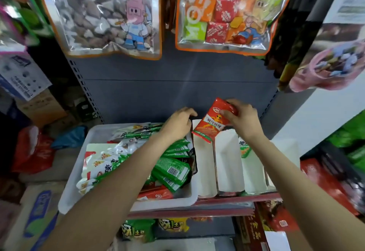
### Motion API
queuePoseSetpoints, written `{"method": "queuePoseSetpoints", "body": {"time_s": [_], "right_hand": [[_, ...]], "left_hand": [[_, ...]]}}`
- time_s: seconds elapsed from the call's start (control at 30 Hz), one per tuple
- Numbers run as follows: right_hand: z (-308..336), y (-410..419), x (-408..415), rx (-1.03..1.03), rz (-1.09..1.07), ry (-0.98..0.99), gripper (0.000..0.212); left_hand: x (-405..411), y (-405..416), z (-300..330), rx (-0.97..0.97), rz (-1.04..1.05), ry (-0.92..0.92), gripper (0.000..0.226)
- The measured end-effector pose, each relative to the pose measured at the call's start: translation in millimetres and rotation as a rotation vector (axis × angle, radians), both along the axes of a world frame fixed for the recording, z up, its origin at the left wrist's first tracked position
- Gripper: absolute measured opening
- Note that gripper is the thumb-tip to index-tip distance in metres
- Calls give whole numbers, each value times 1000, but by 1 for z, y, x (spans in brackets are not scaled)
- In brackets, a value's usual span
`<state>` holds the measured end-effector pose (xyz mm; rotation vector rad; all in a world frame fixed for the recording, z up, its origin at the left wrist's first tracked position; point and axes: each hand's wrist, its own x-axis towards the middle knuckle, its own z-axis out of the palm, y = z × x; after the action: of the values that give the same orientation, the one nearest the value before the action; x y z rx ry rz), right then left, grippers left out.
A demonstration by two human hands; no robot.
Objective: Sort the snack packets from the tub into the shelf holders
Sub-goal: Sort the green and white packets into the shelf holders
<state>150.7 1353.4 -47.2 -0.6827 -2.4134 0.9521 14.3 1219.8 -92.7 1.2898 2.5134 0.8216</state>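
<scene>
Counting three white holders (229, 163) on the shelf beside one tub (79, 171) heaped with packets. Right hand (242, 119) pinches one red packet (214, 121) above the holders; left hand (177, 123) curled at the tub's far corner, grip unclear.

A red snack packet (212, 121) with an orange cartoon figure and a green bottom strip hangs tilted right of frame centre, its top end pinched in the right hand (242, 118), above the white shelf holders (229, 163). These stand side by side at lower right of centre; one holds a green-and-white packet (245, 148) on end. The white tub (126, 203), lower centre-left, is heaped with green packets (171, 169), white-and-green ones and a red one (158, 194) near its front wall.
</scene>
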Motion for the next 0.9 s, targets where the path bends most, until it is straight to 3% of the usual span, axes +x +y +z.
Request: {"method": "queuePoseSetpoints", "body": {"time_s": [0.17,0.27,0.37,0.77,0.9], "right_hand": [[-5,10,-25,121,72,-143,28],[-9,17,-35,150,96,-173,25],[-14,20,-42,153,155,-204,24],[-20,44,-58,175,294,-193,26],[-17,44,-68,144,349,-159,21]], "left_hand": [[-24,30,-7,-336,-60,-58,47],[-29,42,-13,-424,-81,-70,45],[-29,45,-19,-421,-83,-106,36],[-25,38,-25,-275,26,-268,48],[-28,40,-27,-249,58,-289,42]]}}
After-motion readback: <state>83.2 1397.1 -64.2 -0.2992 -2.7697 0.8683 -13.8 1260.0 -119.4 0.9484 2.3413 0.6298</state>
